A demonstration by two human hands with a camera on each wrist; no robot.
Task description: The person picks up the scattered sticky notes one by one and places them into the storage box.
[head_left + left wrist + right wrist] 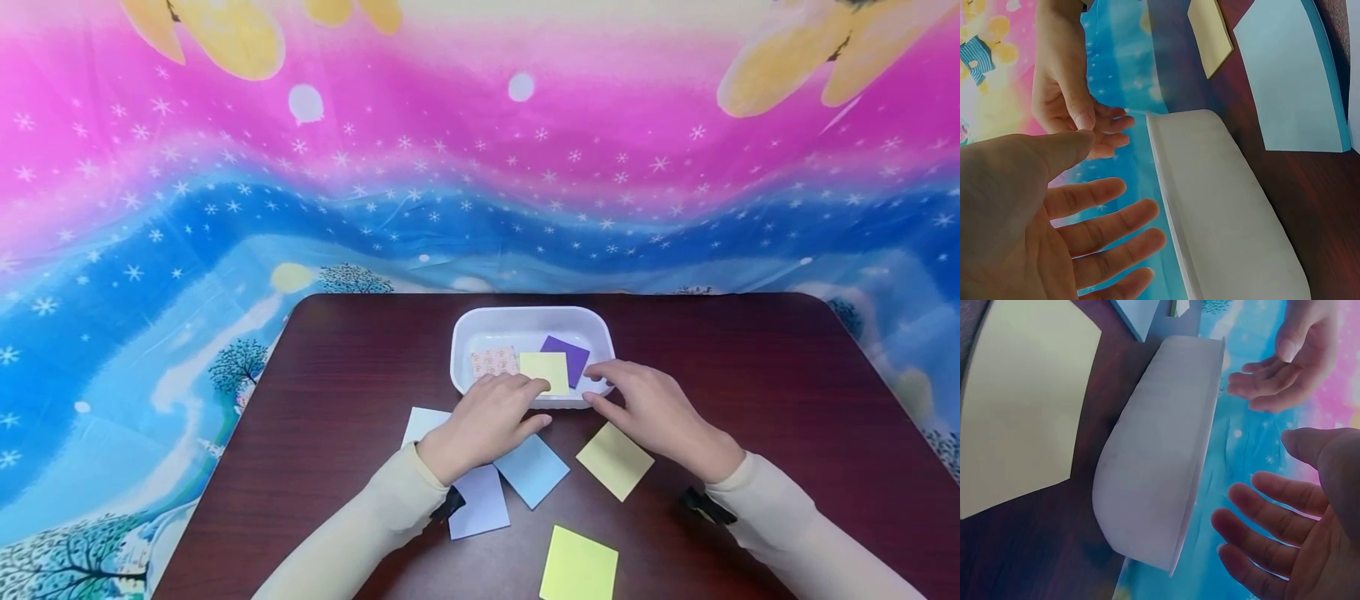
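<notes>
A white plastic tray (501,323) holds a pink patterned sticky note pad (493,360), a pale yellow pad (543,367) and a purple pad (570,358) partly under the yellow one. My left hand (486,421) hovers over the tray's near left rim, fingers spread and nothing held, as the left wrist view shows. At the near right corner of the tray, my right hand (663,412) has its fingers loosely extended and grips nothing. Whether either hand touches the rim or the pads cannot be told.
Between my arms on the dark wooden table (360,358) lie a light blue pad (534,471), a lavender pad (482,504), a whitish pad (423,423), a tan-yellow pad (615,462) and a bright yellow pad (579,565). A printed cloth (450,217) hangs behind.
</notes>
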